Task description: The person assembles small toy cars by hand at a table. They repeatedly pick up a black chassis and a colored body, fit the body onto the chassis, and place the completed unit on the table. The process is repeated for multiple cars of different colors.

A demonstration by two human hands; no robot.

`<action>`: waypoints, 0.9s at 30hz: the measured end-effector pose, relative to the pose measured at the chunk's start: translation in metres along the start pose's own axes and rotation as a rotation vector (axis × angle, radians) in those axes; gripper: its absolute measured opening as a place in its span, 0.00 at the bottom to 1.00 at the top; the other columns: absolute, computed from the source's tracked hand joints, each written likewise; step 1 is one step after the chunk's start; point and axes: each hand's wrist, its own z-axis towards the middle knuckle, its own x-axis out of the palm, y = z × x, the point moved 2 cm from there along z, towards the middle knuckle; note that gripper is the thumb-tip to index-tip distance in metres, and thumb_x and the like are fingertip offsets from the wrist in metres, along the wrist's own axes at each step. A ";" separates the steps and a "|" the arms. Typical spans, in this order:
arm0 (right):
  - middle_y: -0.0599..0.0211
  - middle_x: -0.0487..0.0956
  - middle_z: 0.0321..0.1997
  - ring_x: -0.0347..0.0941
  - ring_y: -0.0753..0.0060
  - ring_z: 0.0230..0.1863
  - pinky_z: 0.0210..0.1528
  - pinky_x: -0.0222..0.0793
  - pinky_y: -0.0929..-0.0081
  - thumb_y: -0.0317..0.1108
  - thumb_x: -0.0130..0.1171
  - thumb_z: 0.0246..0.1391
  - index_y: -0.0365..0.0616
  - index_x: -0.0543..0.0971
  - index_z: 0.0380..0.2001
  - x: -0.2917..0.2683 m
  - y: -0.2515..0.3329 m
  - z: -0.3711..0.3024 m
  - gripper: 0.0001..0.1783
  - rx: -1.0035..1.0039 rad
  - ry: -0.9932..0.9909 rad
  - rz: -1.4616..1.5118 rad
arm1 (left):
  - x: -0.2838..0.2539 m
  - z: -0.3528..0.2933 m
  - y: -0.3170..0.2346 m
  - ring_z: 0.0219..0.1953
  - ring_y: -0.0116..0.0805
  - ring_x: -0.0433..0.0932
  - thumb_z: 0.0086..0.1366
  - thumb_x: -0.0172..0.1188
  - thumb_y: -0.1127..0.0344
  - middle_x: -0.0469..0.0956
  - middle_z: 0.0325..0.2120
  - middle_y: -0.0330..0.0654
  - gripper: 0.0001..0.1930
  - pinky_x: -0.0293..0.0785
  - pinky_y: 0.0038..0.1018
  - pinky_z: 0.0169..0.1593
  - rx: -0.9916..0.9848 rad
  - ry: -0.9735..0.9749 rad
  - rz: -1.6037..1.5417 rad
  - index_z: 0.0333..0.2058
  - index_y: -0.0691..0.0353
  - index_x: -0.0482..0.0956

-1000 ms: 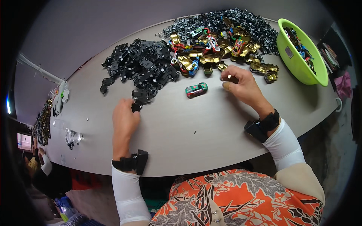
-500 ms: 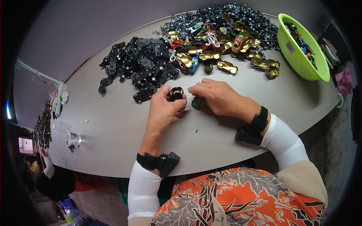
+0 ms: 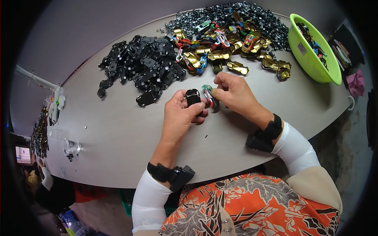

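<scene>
Black chassis (image 3: 193,96) clamped in left hand (image 3: 178,112), green-and-red toy car (image 3: 208,95) pinched in right hand (image 3: 236,93).

grey table (image 3: 118,145), black chassis pile (image 3: 149,62), gold shells (image 3: 219,56)

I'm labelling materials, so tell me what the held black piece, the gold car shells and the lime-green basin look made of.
Black piece: probably plastic, judging by its dark, smooth, slightly glossy surface. Gold car shells: mirror-like metallic finish with bright reflections; coated plastic or metal, I can't tell. Lime-green basin: likely moulded plastic, evenly coloured and smooth.
</scene>
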 end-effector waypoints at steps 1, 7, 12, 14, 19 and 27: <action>0.57 0.75 0.18 0.74 0.62 0.22 0.25 0.66 0.68 0.33 0.59 0.40 0.35 0.73 0.28 0.001 -0.003 0.000 0.13 0.014 0.022 0.023 | 0.000 -0.001 0.000 0.28 0.31 0.80 0.55 0.61 0.74 0.77 0.34 0.44 0.16 0.79 0.19 0.26 0.009 0.007 -0.024 0.41 0.66 0.67; 0.61 0.74 0.20 0.71 0.75 0.21 0.23 0.64 0.76 0.34 0.66 0.38 0.35 0.73 0.29 0.000 0.002 0.001 0.17 0.042 0.184 0.113 | 0.003 0.001 0.007 0.29 0.33 0.80 0.55 0.60 0.74 0.77 0.36 0.47 0.17 0.79 0.21 0.27 -0.027 0.099 -0.048 0.43 0.67 0.67; 0.70 0.73 0.34 0.67 0.83 0.31 0.27 0.63 0.83 0.27 0.65 0.37 0.41 0.69 0.38 -0.005 -0.003 0.002 0.21 0.247 0.292 0.575 | -0.001 -0.004 0.001 0.30 0.35 0.80 0.56 0.60 0.73 0.77 0.36 0.48 0.18 0.81 0.23 0.29 -0.025 0.016 -0.076 0.44 0.68 0.66; 0.70 0.73 0.34 0.68 0.83 0.31 0.28 0.64 0.84 0.26 0.65 0.38 0.41 0.69 0.37 -0.014 0.008 -0.002 0.21 0.229 0.263 0.669 | -0.002 -0.005 0.002 0.34 0.37 0.80 0.59 0.56 0.69 0.77 0.37 0.49 0.19 0.81 0.27 0.33 -0.021 0.031 -0.064 0.48 0.69 0.65; 0.70 0.72 0.25 0.68 0.82 0.26 0.27 0.66 0.81 0.26 0.62 0.41 0.37 0.71 0.35 0.001 0.008 -0.011 0.15 0.123 0.275 0.632 | 0.004 -0.003 0.011 0.38 0.31 0.77 0.65 0.44 0.69 0.75 0.40 0.45 0.17 0.80 0.30 0.38 -0.039 0.205 -0.289 0.52 0.69 0.65; 0.70 0.73 0.26 0.68 0.82 0.28 0.29 0.67 0.81 0.25 0.60 0.41 0.37 0.71 0.35 -0.003 0.011 -0.016 0.15 0.056 0.288 0.549 | 0.008 -0.008 0.007 0.38 0.30 0.77 0.60 0.53 0.75 0.75 0.40 0.43 0.20 0.80 0.28 0.38 0.003 0.174 -0.156 0.52 0.68 0.67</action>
